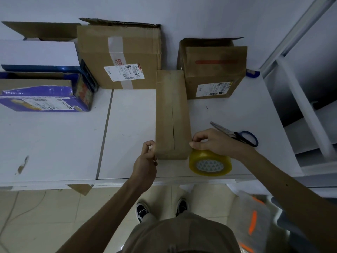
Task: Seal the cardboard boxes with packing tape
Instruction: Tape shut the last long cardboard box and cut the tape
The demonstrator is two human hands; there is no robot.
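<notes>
A long cardboard box (172, 114) lies on a white table (54, 136). Left hand (145, 161), fingers curled, touches its near left corner. Right hand (213, 141) pinches the tape roll (209, 161) just beside its near right corner; scissors (237, 134) lie further right.

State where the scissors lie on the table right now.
In the head view, the scissors lie on the table, on its right side, just beyond the right hand and right of the long box.
</notes>
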